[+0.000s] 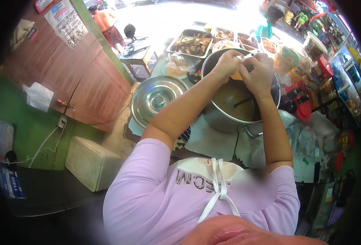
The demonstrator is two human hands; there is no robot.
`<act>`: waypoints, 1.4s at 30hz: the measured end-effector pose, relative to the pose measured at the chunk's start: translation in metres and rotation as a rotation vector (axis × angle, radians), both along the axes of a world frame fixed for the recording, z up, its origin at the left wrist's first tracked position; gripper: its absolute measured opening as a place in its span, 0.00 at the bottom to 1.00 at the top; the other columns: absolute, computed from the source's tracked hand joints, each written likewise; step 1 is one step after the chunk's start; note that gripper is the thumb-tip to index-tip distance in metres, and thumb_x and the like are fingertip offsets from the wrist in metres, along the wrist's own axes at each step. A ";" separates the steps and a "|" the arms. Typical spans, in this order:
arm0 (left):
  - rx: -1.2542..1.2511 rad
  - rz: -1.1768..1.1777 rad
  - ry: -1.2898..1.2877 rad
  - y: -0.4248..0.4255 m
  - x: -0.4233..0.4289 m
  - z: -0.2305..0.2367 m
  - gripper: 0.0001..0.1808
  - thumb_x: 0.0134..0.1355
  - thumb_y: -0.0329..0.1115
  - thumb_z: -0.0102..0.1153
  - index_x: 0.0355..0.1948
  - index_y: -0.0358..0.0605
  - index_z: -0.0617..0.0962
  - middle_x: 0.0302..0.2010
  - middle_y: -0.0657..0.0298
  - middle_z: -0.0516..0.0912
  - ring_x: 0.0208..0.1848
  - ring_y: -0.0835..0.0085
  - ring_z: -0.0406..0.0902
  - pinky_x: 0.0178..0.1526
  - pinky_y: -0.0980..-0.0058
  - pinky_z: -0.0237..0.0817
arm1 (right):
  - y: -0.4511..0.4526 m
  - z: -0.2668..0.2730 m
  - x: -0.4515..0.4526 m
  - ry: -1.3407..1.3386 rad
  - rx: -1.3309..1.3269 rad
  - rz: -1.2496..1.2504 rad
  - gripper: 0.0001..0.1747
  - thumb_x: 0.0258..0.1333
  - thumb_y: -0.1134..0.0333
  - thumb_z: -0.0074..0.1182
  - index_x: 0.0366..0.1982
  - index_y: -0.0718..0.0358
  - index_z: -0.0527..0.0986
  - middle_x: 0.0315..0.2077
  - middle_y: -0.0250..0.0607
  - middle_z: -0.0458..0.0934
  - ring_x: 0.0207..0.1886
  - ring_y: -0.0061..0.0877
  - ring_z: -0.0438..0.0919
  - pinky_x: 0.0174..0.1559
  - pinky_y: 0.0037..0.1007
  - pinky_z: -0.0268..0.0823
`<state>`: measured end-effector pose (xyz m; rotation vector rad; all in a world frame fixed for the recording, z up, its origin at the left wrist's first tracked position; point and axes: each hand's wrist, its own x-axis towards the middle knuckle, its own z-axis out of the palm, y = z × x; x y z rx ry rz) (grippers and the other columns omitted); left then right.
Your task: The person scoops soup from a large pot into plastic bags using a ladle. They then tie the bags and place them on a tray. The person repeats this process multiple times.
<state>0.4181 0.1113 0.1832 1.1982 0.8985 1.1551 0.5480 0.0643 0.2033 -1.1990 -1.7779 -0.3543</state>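
Above a large metal pot (pixel 209 102) my left hand (pixel 227 65) and my right hand (pixel 258 73) meet, both pinching the gathered top of a small clear plastic bag. Yellowish-brown contents show in the bag (pixel 236 75), hanging below my fingers; its lower part is hard to make out against the pot. Brown broth (pixel 229 98) fills part of the pot, and the dark handle of a ladle (pixel 243 102) slants out of it. To the left of the pot lies a round metal lid (pixel 159 99) with a knob.
Beyond the pot stand trays of cooked food (pixel 191 43). Tied plastic bags (pixel 177 65) sit at the back left, jars (pixel 313 46) at the right. A styrofoam box (pixel 91 163) is at my left. Two people, one bare-backed (pixel 107 23) and one in teal (pixel 263 30), are farther off.
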 end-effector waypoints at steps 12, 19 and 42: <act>0.057 0.070 -0.305 -0.018 0.014 -0.014 0.08 0.63 0.32 0.63 0.38 0.39 0.81 0.33 0.63 0.82 0.33 0.80 0.78 0.35 0.79 0.71 | 0.016 -0.022 0.011 0.165 -0.119 -0.094 0.11 0.42 0.55 0.64 0.23 0.55 0.83 0.35 0.32 0.75 0.48 0.32 0.72 0.48 0.44 0.59; 0.365 -0.033 0.278 -0.006 -0.009 -0.015 0.17 0.64 0.44 0.60 0.39 0.38 0.84 0.35 0.63 0.83 0.40 0.80 0.75 0.45 0.76 0.67 | 0.024 -0.022 0.034 0.138 -0.116 0.092 0.10 0.49 0.62 0.63 0.31 0.61 0.82 0.34 0.41 0.76 0.44 0.33 0.75 0.47 0.33 0.66; -0.015 -0.262 0.035 0.015 -0.006 -0.015 0.07 0.60 0.32 0.55 0.34 0.42 0.82 0.34 0.63 0.82 0.35 0.76 0.79 0.38 0.75 0.72 | 0.011 -0.022 0.015 0.222 -0.101 0.247 0.06 0.54 0.68 0.61 0.31 0.64 0.81 0.27 0.36 0.81 0.31 0.21 0.79 0.37 0.26 0.71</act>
